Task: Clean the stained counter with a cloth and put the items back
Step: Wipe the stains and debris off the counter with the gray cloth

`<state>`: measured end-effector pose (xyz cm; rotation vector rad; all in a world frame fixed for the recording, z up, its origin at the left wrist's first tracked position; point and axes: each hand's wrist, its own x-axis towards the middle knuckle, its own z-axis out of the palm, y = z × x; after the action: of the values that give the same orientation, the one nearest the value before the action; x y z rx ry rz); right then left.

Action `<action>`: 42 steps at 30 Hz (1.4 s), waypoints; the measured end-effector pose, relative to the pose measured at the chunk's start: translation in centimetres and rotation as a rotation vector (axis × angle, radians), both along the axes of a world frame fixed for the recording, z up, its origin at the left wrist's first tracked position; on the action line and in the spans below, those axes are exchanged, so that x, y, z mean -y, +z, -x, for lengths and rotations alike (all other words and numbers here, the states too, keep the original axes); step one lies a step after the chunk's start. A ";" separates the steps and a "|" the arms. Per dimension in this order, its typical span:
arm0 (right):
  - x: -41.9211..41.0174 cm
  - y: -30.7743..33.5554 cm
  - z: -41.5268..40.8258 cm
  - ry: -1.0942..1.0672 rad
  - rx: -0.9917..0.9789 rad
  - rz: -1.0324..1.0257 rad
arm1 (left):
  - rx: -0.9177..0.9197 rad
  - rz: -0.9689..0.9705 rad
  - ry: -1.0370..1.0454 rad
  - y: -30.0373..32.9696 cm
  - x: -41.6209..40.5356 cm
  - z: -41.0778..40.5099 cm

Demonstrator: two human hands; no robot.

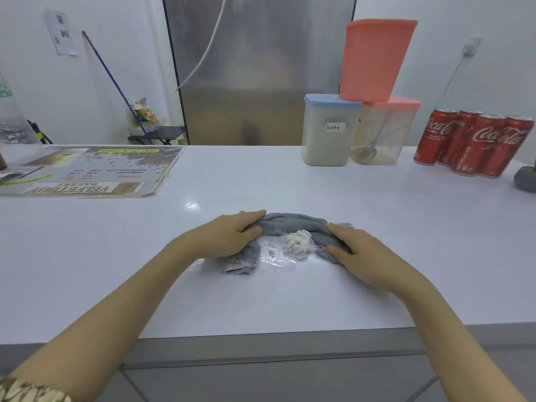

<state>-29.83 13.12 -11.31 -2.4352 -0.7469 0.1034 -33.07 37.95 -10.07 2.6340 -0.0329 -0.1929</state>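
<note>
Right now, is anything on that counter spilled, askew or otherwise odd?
Yes. A clumpy white pile sits in a wet smear on the counter, ringed by the grey cloth that the left hand and right hand hold. At back, the orange container sits tilted across two tubs' lids.

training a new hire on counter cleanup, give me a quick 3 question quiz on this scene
1. True or false: both hands hold the grey cloth.
2. What lies between the left hand and the right hand?
A. a soda can
B. a clump of white powder
C. a spoon
3. Fill in: the label on the blue-lidded container reads ____.

Key
1. True: each hand grips one end, and the cloth curves around the spill.
2. B: the white powder sits on a wet patch of the counter.
3. latte
</note>
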 end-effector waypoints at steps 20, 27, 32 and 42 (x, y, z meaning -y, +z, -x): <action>-9.0 4.4 -1.3 -0.193 0.231 -0.501 | 0.559 0.022 0.432 4.5 -3.2 2.8; -13.0 3.1 -1.4 0.023 -0.035 -0.059 | 0.117 -0.316 0.194 2.0 -6.7 4.5; -12.7 2.4 0.8 -0.033 0.114 -0.199 | 0.196 -0.243 0.037 1.9 -7.0 1.8; -15.2 -0.1 8.0 0.266 0.224 -0.194 | 0.117 -0.032 -0.193 0.2 -7.0 -3.0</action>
<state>-37.83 28.30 -11.40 -2.1746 -1.1252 -0.1361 -30.10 44.91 -9.87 2.6696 -0.3270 -0.1043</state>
